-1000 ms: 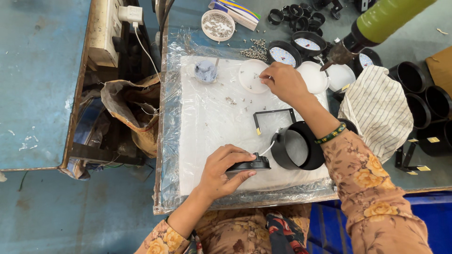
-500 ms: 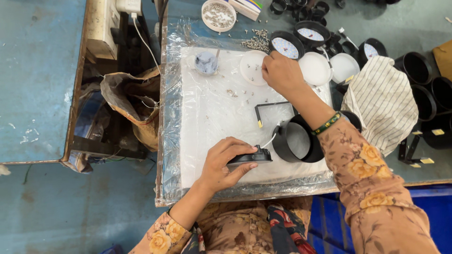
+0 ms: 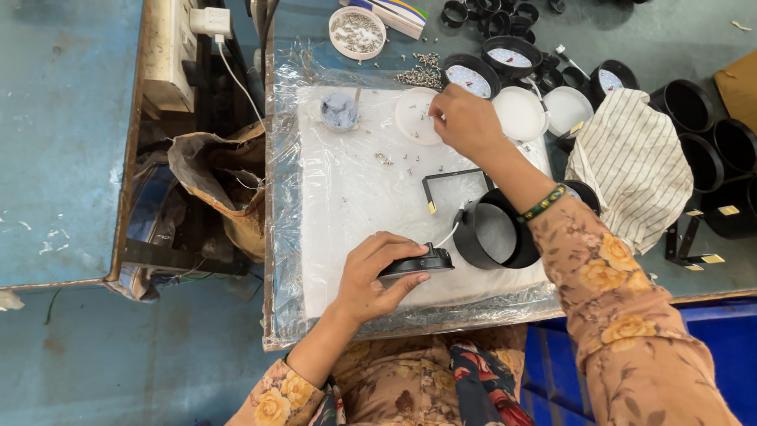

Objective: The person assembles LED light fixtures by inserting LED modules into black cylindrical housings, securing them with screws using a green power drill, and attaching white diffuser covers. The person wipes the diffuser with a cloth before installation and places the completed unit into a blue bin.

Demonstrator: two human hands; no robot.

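Two hands work: the left hand (image 3: 371, 276) clamps a black ring (image 3: 418, 263) near the table's front edge, which it should keep level, while the right hand (image 3: 465, 118) pinches closed at the white disc (image 3: 415, 116), best lifted gently.

A striped cloth (image 3: 631, 162) lies beside what look like gauge dials (image 3: 471, 79).

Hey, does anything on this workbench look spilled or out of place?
Yes. Small screws lie loose on the plastic sheet beside their white bowl, with a few more strewn farther down. Nothing looks damaged.
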